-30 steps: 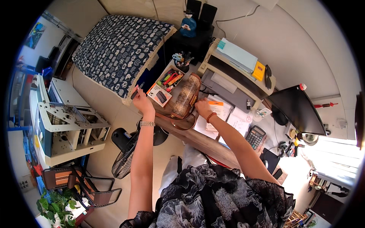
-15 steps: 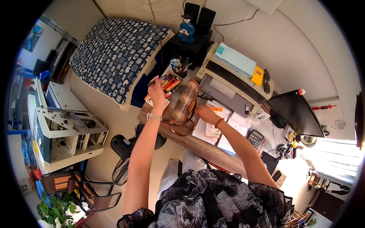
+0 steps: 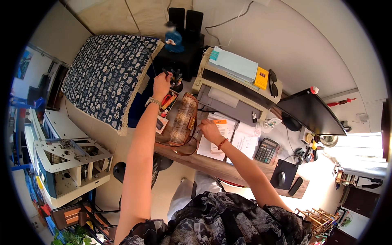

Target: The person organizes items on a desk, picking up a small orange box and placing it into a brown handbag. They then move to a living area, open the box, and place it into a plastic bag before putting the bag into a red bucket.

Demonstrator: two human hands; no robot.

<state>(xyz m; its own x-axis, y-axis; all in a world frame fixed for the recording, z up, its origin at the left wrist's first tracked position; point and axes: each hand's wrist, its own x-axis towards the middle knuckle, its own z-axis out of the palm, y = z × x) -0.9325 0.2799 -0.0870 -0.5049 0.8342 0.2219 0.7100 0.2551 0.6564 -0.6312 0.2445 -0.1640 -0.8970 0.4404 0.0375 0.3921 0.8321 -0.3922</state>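
Observation:
My left hand (image 3: 162, 86) is closed on a dark pen (image 3: 165, 71), at the black pen cup (image 3: 178, 86) full of pens and scissors. Just below that wrist, a box of colourful markers and tools (image 3: 168, 100) sits partly behind my forearm. In the middle of the desk's left part lies a brown patterned handbag (image 3: 183, 118) with a leather strap. Right of the bag, my right hand (image 3: 210, 130) hovers over papers and an orange-and-white packet (image 3: 221, 127). Its fingers are pinched together at a small dark thing that I cannot make out.
A printer (image 3: 228, 87) with paper, a yellow packet and sunglasses on top stands at the back. To the right are a calculator (image 3: 267, 150), monitor (image 3: 312, 116) and mouse (image 3: 281, 178). A cloth-covered piece (image 3: 110, 77) stands left of the desk, above a floor fan.
My left hand has moved with the pen from above the marker box up to the pen cup. The right hand has shifted slightly off the bag's side. The whole view has turned a little.

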